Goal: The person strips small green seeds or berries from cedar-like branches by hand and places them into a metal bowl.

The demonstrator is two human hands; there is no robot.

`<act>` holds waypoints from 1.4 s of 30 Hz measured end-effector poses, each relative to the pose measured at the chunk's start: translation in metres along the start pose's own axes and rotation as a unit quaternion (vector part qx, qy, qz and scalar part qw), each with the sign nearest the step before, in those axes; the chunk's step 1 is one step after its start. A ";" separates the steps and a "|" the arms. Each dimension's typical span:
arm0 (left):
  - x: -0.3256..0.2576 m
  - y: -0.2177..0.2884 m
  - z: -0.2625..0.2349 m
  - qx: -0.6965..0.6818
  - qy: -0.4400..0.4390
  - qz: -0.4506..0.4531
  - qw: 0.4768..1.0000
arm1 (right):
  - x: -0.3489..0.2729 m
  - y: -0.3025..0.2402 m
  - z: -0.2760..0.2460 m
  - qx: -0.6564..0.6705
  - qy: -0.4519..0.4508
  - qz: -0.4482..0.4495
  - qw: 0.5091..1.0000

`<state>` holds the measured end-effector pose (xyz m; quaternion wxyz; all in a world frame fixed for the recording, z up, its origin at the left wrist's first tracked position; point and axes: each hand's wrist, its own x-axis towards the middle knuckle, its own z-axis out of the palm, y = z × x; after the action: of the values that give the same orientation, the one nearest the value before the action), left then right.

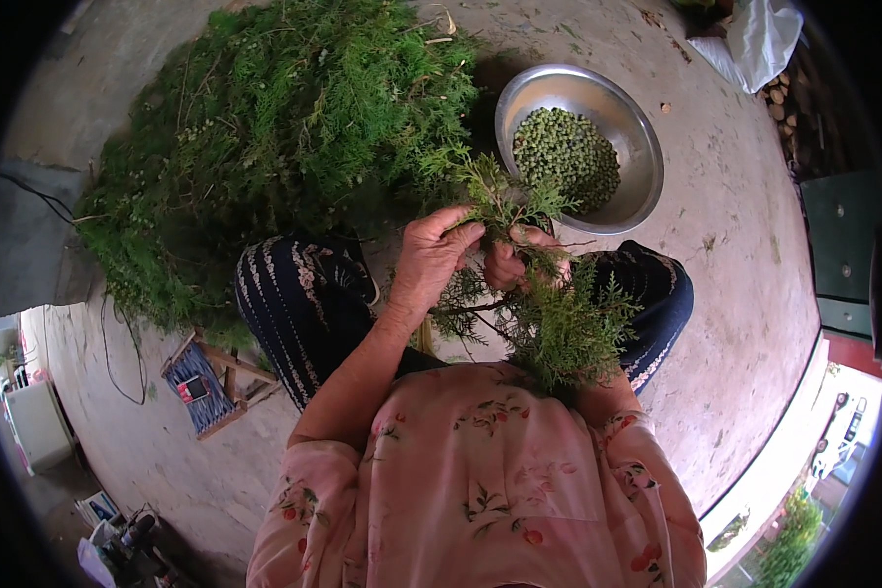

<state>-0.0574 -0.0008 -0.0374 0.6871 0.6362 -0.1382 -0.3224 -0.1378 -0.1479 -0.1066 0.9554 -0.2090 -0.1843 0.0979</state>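
A green cypress-like branch [583,318] with flat, scaly sprays lies across my lap and right forearm. My right hand [521,263] is closed around its stem. My left hand [435,253] meets it from the left, thumb and fingers pinched together against the upper sprays; whatever sits between the fingertips is hidden. Just beyond my hands stands a wide steel bowl [642,171], partly filled with small round green cones [563,157]. A big heap of the same green branches [294,118] rises on the floor to the left, reaching my left knee.
A low wooden stool with a woven blue seat [198,390] is on the concrete floor [735,284] at left, a small red-and-dark object on it. Dark cables trail near the heap. A white plastic bag [759,44] and stacked firewood lie far right, beside a green cabinet [846,240].
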 end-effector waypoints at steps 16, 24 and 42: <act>0.008 0.015 -0.022 -0.259 0.107 -0.046 0.959 | 0.003 -0.008 0.017 0.089 0.016 0.013 0.996; -0.001 -0.004 -0.021 -0.277 0.034 -0.129 0.952 | 0.005 -0.005 0.025 0.091 0.024 -0.019 0.995; 0.023 -0.013 -0.035 -0.324 0.186 -0.135 0.918 | 0.011 -0.007 0.031 0.073 -0.109 0.009 0.991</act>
<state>-0.0226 0.0127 -0.0602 0.8189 0.4401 0.1915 -0.3146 -0.1387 -0.1403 -0.0741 0.9413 -0.1284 -0.2782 0.1419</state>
